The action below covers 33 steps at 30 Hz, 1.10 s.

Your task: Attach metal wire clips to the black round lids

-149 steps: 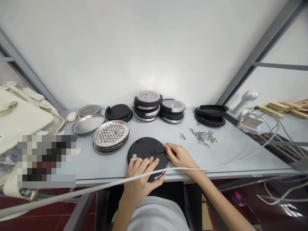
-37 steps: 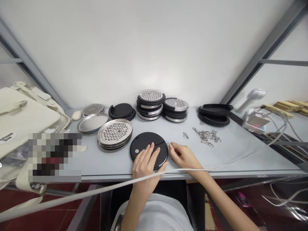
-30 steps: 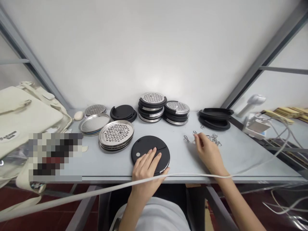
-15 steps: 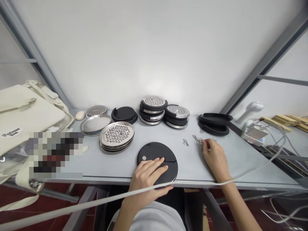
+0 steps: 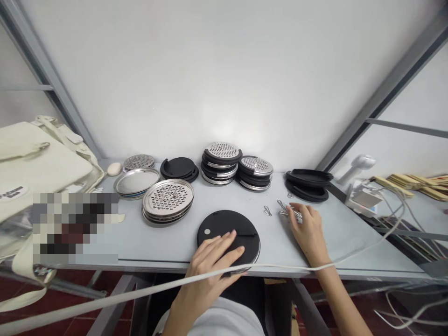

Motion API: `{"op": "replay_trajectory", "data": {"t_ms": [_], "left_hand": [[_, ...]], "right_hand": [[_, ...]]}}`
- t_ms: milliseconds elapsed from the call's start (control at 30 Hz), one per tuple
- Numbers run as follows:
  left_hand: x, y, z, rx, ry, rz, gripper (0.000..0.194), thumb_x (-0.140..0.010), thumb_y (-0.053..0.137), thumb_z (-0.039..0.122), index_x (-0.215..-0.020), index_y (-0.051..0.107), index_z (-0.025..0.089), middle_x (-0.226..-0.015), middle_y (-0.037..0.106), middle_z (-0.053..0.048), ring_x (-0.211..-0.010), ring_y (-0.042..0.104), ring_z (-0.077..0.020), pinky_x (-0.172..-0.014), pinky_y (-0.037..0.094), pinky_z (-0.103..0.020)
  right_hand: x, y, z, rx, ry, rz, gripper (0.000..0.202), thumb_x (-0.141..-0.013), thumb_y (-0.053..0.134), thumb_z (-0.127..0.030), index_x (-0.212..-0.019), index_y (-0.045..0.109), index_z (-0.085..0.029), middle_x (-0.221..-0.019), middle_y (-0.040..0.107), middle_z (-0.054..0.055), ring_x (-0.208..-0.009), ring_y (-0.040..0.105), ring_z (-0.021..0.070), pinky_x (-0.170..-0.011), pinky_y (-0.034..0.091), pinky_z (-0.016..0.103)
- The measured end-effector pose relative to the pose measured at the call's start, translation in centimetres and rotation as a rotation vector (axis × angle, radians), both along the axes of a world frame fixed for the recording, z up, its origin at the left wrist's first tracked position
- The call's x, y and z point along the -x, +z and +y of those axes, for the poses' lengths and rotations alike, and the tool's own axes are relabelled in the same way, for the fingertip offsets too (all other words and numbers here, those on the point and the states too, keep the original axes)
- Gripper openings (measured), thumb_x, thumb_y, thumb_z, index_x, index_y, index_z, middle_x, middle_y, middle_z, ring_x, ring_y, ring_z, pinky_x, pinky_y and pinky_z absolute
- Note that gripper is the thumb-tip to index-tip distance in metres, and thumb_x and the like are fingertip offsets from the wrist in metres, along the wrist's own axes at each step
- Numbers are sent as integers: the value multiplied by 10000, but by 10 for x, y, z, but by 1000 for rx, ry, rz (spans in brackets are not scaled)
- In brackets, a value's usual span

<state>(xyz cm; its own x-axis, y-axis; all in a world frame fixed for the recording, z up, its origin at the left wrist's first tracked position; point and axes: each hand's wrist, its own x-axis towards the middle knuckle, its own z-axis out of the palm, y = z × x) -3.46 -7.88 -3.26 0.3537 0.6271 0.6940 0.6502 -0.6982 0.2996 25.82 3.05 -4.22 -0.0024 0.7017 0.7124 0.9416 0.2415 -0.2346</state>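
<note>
A round black plastic disc (image 5: 224,223) with a pale dot and a straight slot lies near the table's front edge. My left hand (image 5: 215,256) holds it, fingers stretched across the top and thumb along the front rim. A silver edge shows beneath the disc on its right side. Over a small pile of bent-wire metal clips (image 5: 282,205) is my right hand (image 5: 308,228), its thumb and fingertips slightly apart and touching the pile. One loose metal clip (image 5: 267,211) lies to the left of the pile; another clip (image 5: 290,194) lies behind it.
Metal grater plates (image 5: 168,198) and flat metal lids (image 5: 137,181) are stacked at left. Black discs (image 5: 179,168), two grater stacks (image 5: 221,161) and black trays (image 5: 310,179) line the wall. A white cable (image 5: 273,267) crosses in front of my wrists. A cream bag (image 5: 45,158) stands left.
My right thumb and fingertips, pinched together at the clips earlier, have parted over the pile. My left hand stays on the disc, and the view has shifted slightly.
</note>
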Motion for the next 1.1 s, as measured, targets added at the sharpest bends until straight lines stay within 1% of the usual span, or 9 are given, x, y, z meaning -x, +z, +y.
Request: {"op": "replay_trajectory", "data": {"t_ms": [167, 367, 433, 533, 733, 833, 933, 1000, 1100], "left_hand": [[8, 9, -3, 45, 164, -395, 379, -820, 668, 260, -1191, 595, 234, -1247, 626, -90, -1111, 613, -235, -961, 491, -342], [19, 5, 11, 384, 337, -937, 367, -920, 514, 385, -1233, 568, 203, -1186, 661, -69, -1127, 607, -224, -910, 522, -297], [16, 0, 18, 500, 316, -1063, 391, -947, 450, 422, -1270, 540, 220, -1241, 633, -80, -1150, 598, -228, -900, 536, -321], [9, -9, 24, 685, 317, -1179, 433, -931, 460, 479, -1279, 530, 232, -1314, 577, -98, -1153, 599, -253, -853, 568, -352], [4, -18, 33, 898, 43, -1224, 485, -933, 405, 533, -1298, 528, 237, -1303, 587, -89, -1088, 638, -243, -836, 570, -356], [3, -14, 41, 987, -142, -1324, 499, -923, 401, 526, -1239, 574, 180, -1226, 638, -123, -1084, 636, -258, -888, 540, -390], [3, -8, 44, 959, -246, -1373, 494, -908, 404, 518, -1178, 572, 139, -1203, 639, -169, -1106, 620, -278, -944, 493, -440], [4, -5, 43, 945, -253, -1368, 438, -887, 451, 504, -1081, 588, 136, -1197, 636, -185, -1109, 615, -288, -955, 473, -449], [3, -4, 38, 943, -246, -1345, 327, -858, 521, 454, -945, 600, 150, -1173, 647, -172, -1115, 609, -290, -948, 461, -432]], "right_hand": [[24, 16, -17, 24, 130, 115, 314, -917, 472, -398, -1139, 542, -187, -1072, 602, 130, -1044, 523, 279, -952, 384, 463], [83, 28, -37, 424, 524, 309, 550, -885, 547, -419, -1370, 369, -231, -1359, 480, 124, -1224, 481, 251, -1035, 387, 436], [98, 33, -43, 538, 627, 361, 615, -872, 562, -434, -1405, 328, -236, -1367, 484, 118, -1213, 497, 250, -1020, 413, 418], [108, 41, -49, 690, 724, 491, 492, -899, 516, -430, -1341, 416, -237, -1268, 572, 88, -1089, 577, 224, -910, 493, 345], [100, 41, -48, 798, 589, 792, 492, -843, 559, -523, -1213, 541, -199, -1045, 674, 83, -942, 647, 231, -778, 553, 314], [86, 39, -40, 793, 444, 934, 493, -813, 590, -541, -1166, 594, -196, -986, 694, 98, -880, 669, 251, -712, 572, 339], [65, 44, -20, 751, 437, 1132, 409, -811, 599, -500, -1060, 646, -180, -885, 703, 104, -742, 675, 247, -607, 570, 349], [46, 53, 5, 608, 396, 1239, 341, -770, 652, -458, -944, 664, -166, -810, 691, 88, -685, 658, 226, -565, 557, 330], [21, 67, 56, 242, 321, 1276, 272, -744, 666, -411, -873, 623, -176, -763, 638, 35, -664, 615, 163, -522, 517, 250]]}}
